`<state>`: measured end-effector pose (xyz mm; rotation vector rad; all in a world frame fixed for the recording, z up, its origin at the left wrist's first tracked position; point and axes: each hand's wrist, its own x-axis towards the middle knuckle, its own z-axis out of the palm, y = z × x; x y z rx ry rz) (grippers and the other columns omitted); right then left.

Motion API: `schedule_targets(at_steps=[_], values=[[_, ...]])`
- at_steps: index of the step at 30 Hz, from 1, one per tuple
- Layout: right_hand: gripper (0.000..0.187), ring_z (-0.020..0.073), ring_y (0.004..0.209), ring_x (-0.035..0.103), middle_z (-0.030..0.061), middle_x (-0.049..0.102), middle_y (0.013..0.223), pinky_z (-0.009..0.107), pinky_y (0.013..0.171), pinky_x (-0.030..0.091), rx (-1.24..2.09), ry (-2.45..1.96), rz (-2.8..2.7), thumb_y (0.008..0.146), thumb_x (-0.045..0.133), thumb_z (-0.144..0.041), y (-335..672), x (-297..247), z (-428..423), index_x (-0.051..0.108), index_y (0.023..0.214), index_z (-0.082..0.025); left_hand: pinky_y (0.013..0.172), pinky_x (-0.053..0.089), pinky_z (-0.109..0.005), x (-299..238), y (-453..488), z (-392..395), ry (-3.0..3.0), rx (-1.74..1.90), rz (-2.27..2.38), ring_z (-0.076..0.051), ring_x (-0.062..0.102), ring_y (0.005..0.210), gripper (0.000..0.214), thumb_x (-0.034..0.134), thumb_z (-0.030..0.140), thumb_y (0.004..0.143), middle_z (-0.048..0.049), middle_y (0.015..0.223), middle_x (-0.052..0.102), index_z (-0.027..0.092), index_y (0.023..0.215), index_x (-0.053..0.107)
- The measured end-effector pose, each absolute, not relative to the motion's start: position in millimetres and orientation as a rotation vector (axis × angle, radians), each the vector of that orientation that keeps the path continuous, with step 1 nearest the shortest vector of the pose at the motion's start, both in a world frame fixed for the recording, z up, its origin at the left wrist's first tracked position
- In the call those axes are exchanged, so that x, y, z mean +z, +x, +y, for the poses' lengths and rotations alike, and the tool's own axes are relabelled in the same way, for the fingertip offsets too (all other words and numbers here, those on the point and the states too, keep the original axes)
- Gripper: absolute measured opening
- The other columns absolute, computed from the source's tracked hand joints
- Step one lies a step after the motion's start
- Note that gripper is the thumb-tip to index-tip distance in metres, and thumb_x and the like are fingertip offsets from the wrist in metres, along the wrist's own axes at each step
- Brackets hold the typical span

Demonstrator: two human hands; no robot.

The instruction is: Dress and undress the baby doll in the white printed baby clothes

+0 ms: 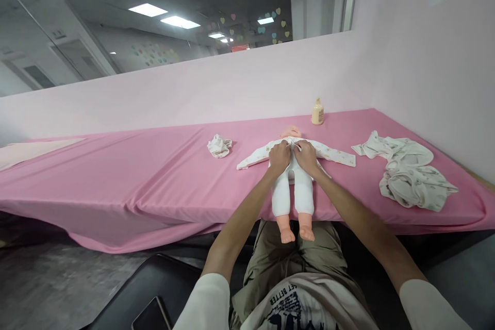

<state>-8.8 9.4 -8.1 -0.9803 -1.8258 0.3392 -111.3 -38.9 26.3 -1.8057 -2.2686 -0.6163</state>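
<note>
A baby doll (303,196) lies on its back on the pink-covered table, its feet hanging past the front edge. It wears a white patterned baby shirt (335,155) with both sleeves spread out sideways. At the doll's chest, my left hand (280,157) pinches the shirt's front on the left side. Close beside it, my right hand (306,157) is closed on the shirt's front, with what looks like a thin white tie at the fingers. My hands hide most of the doll's chest, and the exact grip is too small to make out.
A crumpled white cloth (219,146) lies left of the doll. Bunched patterned baby clothes (413,175) lie to the right. A cream bottle (317,112) stands near the wall. A black phone (151,315) rests on a dark seat (170,273) at my left.
</note>
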Motion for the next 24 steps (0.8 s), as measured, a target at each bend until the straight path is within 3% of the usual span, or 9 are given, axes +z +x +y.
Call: schedule_targets(at_steps=[24], values=[[0.023,0.0229,0.096,0.062,0.0063,0.072,0.098,0.036,0.089,0.043,0.499,-0.917,-1.788,0.085,0.046,-0.021,-9.7,-2.4,-0.2,0.069,0.089,-0.02,0.075,0.043,-0.03,23.5,-113.7,-40.0,-1.817,-0.608,-2.226,-0.023,0.065,0.094,0.029,0.035,0.029,0.099,-0.0083,0.097,0.07,0.019,0.103,0.062]])
